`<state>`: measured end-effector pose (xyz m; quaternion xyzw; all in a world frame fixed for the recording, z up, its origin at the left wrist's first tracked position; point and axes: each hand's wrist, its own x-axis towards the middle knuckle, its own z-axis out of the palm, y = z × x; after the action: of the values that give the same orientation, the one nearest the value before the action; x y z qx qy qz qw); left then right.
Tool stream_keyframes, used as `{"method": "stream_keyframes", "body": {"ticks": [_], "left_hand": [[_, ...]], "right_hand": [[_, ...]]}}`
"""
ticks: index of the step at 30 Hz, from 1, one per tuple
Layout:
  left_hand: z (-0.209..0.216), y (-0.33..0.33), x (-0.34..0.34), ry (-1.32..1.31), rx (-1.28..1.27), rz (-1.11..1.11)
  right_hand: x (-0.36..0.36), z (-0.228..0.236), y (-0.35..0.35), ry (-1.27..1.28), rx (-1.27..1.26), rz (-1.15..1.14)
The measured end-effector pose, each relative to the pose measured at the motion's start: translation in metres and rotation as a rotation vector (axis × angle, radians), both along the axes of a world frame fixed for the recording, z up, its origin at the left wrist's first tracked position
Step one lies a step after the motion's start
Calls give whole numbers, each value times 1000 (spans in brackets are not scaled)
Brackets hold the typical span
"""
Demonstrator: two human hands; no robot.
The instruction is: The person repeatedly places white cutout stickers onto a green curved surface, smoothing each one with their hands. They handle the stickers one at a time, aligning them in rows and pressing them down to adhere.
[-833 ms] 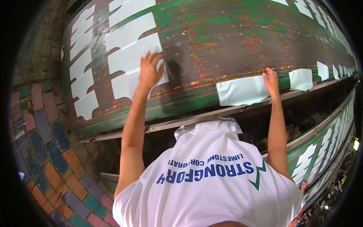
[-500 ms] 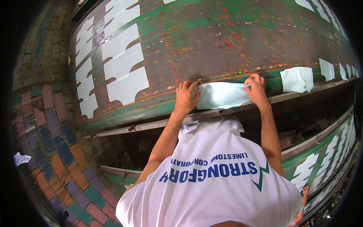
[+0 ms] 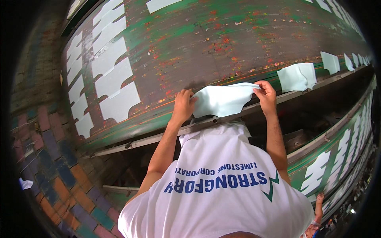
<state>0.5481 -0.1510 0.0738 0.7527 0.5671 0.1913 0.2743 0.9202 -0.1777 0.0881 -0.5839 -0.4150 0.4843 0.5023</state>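
L hand [image 3: 183,106] & R hand [image 3: 267,96] grip wht cloth [image 3: 224,99]; table [image 3: 222,51] grn/brn, red-flecked; multicol brick flr [image 3: 60,189].

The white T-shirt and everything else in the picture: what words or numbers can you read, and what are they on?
White T-shirt: a line of big blue capitals, upside down here; I won't copy it.
Same T-shirt: a smaller blue line, also not copied.
Pale cut fabric piece: none visible.
Green-and-brown table: coloured specks, no readable writing.
Farther off: too small or blurred.
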Motion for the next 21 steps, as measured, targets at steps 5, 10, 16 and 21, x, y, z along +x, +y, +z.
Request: {"method": "stream_keyframes", "body": {"ticks": [5, 10, 16, 21], "left_hand": [[57, -5, 21, -389, -344, 252], [91, -5, 37, -501, -246, 183], [83, -1, 73, -446, -249, 135], [82, 1, 138, -473, -193, 116]], "right_hand": [[12, 0, 6, 303, 63, -304], [33, 2, 18, 353, 99, -373], [75, -2, 34, 7, 111, -291], [159, 2, 33, -173, 65, -266]]}}
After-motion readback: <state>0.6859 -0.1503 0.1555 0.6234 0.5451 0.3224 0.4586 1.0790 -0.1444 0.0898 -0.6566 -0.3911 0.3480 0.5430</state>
